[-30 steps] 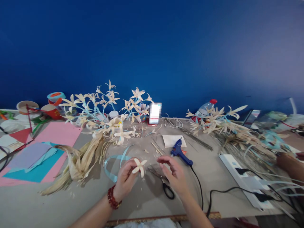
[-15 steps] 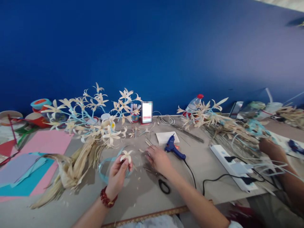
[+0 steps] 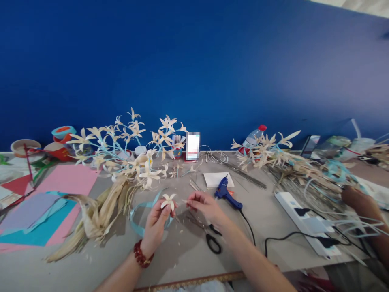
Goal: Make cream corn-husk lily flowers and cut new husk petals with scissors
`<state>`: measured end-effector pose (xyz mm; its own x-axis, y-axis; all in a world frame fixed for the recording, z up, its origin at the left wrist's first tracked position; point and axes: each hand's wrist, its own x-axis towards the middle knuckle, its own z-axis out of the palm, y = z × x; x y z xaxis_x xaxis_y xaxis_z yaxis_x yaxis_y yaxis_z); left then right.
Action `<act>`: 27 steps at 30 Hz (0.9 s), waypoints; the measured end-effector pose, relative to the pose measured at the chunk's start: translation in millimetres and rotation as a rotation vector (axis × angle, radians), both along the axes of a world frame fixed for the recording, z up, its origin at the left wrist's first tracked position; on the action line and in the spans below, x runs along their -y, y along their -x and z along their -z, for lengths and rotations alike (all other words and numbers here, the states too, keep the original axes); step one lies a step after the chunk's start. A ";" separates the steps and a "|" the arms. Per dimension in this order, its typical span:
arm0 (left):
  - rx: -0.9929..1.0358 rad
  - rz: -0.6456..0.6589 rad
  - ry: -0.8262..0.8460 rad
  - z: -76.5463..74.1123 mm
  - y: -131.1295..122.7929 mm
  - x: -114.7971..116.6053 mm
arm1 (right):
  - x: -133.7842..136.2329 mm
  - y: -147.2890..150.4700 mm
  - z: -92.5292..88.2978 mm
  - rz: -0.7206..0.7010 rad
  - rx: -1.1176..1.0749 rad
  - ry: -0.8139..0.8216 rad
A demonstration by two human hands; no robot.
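Note:
My left hand (image 3: 157, 217) is closed around the base of a small cream flower (image 3: 168, 201) with pointed petals, facing up. A little to its right, my right hand (image 3: 203, 206) pinches a tiny pale sliver (image 3: 184, 201), too small to make out well, its tip pointing at the flower. The two hands are apart. Black-handled scissors (image 3: 214, 244) lie under and beside my right hand. A loop of light blue ribbon (image 3: 136, 227) lies behind my left hand. Right of my right hand rests a blue glue gun (image 3: 225, 191), near a white pad (image 3: 211, 180).
Branches of cream flowers (image 3: 105, 136) stand at the back left, above dried husks (image 3: 99, 221) and coloured paper (image 3: 39, 217). On the right are a white power strip (image 3: 294, 209) with cables, more flowers (image 3: 266, 144), and another person's hand (image 3: 352, 196). A lit phone (image 3: 192, 147) stands by the wall.
My right hand has lifted from the table beside the scissors and now pinches a tiny sliver nearer the flower. The left hand still holds the flower. The view has shifted slightly.

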<state>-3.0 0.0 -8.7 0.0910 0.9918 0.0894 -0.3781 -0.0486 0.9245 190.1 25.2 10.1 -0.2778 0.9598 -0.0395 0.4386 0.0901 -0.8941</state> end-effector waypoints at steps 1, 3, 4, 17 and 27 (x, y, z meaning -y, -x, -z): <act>-0.018 -0.003 -0.002 0.0 -0.2 0.2 | 4.9 0.8 -2.5 0.006 -0.086 0.057; -0.044 0.011 -0.002 -0.8 -0.9 0.3 | 13.2 3.2 -7.1 0.037 -0.340 0.235; -0.046 0.032 0.003 -1.3 -1.2 0.2 | 16.2 4.5 -8.8 0.055 -0.484 0.343; 0.166 0.221 0.125 -4.2 -2.9 0.8 | 25.5 -4.4 -7.4 0.137 -0.540 0.340; 0.346 0.358 0.168 -4.2 -1.0 1.1 | 20.7 -141.6 30.4 0.504 0.754 -0.389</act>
